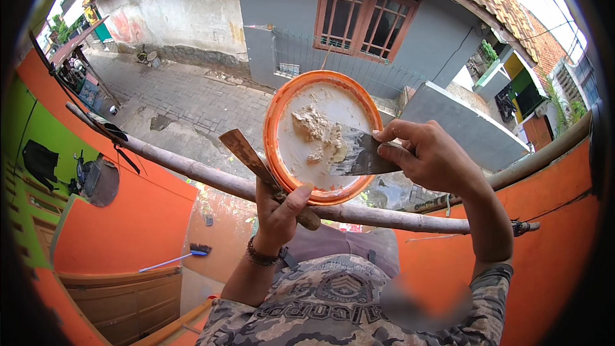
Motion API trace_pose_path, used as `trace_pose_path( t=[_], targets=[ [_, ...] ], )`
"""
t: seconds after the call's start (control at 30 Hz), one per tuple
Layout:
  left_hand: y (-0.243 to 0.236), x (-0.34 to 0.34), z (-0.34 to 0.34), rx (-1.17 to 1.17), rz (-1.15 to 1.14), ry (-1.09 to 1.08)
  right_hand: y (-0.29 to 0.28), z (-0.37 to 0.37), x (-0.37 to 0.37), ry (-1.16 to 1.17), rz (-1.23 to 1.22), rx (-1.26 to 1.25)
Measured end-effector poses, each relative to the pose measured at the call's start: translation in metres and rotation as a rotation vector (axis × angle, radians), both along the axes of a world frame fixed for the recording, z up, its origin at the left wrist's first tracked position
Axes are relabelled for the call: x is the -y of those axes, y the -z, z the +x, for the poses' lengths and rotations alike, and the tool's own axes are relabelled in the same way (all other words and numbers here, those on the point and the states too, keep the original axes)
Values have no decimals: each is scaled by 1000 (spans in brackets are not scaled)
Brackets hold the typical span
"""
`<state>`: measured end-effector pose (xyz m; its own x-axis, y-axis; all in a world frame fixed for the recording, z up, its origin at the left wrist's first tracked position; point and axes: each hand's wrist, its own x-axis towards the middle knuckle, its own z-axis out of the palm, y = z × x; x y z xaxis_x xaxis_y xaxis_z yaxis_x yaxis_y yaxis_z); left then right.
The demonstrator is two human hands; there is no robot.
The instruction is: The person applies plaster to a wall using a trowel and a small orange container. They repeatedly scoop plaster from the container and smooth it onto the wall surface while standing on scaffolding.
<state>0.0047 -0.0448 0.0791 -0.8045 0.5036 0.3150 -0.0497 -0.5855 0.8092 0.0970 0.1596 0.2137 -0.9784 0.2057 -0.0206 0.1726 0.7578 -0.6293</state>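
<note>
My left hand (278,211) grips the near-left edge of a round orange-rimmed lid (273,112), with the thumb over the rim. In the same hand is a putty-smeared scraper (245,152) with a rounded handle end, its flared blade pointing up and left. A lump of off-white putty (312,123) lies on the lid's whitish inner face. On the right, my right hand (429,152) pinches a wide, flat putty knife (365,154) between thumb and fingers. The knife's putty-coated edge touches the right side of the lump.
A bamboo pole (211,174) runs across in front of me, behind the lid. Orange walls (134,227) stand on both sides. A blue-handled broom (173,260) lies below left. Beyond are a paved lane (186,99) and a grey house with a pink-framed window (365,16).
</note>
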Motion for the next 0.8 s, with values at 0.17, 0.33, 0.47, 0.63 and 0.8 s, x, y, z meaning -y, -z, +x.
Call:
trace_pose_path(
  t=[0.17,0.33,0.47,0.63,0.8],
  targets=[
    [-5,-1,2,59,5,4,1,-3,-1,15,-32,85],
    [0,-1,-3,2,-26,18,12,-2,7,5,-12,14],
    [3,-4,-2,-19,-68,-6,31,1,13,44,-111,-40],
    [5,-10,-2,-65,-73,-24,49,0,26,195,-320,5],
    [9,-9,-4,-79,-113,-46,54,-4,31,210,-356,-15]
  ],
)
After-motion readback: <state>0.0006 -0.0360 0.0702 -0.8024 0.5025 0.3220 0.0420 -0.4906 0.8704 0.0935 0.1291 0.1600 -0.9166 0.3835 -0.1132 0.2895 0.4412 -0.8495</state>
